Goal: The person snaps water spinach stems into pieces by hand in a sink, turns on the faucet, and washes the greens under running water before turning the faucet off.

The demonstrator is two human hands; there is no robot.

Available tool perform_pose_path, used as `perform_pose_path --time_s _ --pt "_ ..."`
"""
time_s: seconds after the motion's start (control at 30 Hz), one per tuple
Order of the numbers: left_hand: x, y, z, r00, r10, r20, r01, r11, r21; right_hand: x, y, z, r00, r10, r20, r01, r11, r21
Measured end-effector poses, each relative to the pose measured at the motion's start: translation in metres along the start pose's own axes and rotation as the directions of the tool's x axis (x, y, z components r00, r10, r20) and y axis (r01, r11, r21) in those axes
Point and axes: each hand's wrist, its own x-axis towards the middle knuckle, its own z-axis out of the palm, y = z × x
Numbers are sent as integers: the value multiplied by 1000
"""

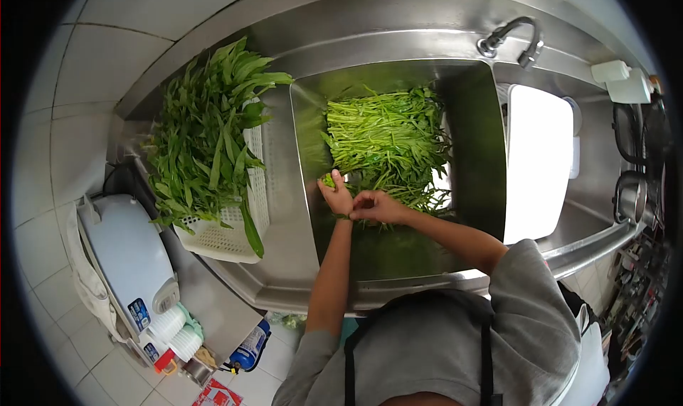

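Green leafy stalks (384, 132) lie in a thick layer in the deep steel sink (398, 253). Over the sink's near left part, my left hand (335, 194) is closed around a small bunch of greens (328, 180), whose pale cut ends show beside the thumb. My right hand (376, 206) is at my left wrist, its fingers pinched together; what they hold, if anything, is too small to make out. To the left, long leafy greens (213, 136) are heaped in a white perforated basket (224, 241).
A curved faucet (523, 33) rises behind the sink. On the right stands a white board or lid (539, 164), with a metal pot (629, 196) farther right. A pale bin-like container (128, 239) and stacked white cups (174, 328) are at the lower left.
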Motion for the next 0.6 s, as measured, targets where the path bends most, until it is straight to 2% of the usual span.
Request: perform_pose_path --time_s 0.03,0.13,0.23,0.33,0.37,0.43,0.47,0.5,0.53,0.57,0.6 --pt "0 0 1 1000 18 -11 -17 996 88 3 0 0 1000 -18 5 18 998 -60" --pt "3 -6 8 999 -5 -34 5 1000 3 12 8 -12 977 -211 -1 199 925 -324" --pt "4 -17 11 988 -139 -68 140 990 9 14 21 -20 953 -302 1 268 844 -465" --pt "0 -36 19 958 -263 -118 263 965 -15 16 40 -35 944 -301 138 328 801 -501" --pt "0 -43 19 946 -294 -139 293 956 -29 17 47 -43 933 -197 300 339 757 -559" --pt "-5 -34 13 979 -203 -21 203 961 187 22 53 -65 826 56 561 395 653 -646" --pt "-8 -28 10 985 -164 46 144 947 286 30 50 -80 821 307 481 145 703 -697" --pt "-9 -33 5 982 -113 153 38 905 423 44 43 -96 741 543 396 -110 679 -726" --pt "-10 -41 -2 962 -79 263 -79 838 540 60 34 -110 877 408 253 -85 651 -754" --pt "-11 -47 -8 926 -61 373 -206 748 631 78 25 -124 965 239 105 -68 620 -782" --pt "-10 -45 -8 914 -133 384 -151 765 626 105 33 -139 998 15 -65 -61 592 -804"
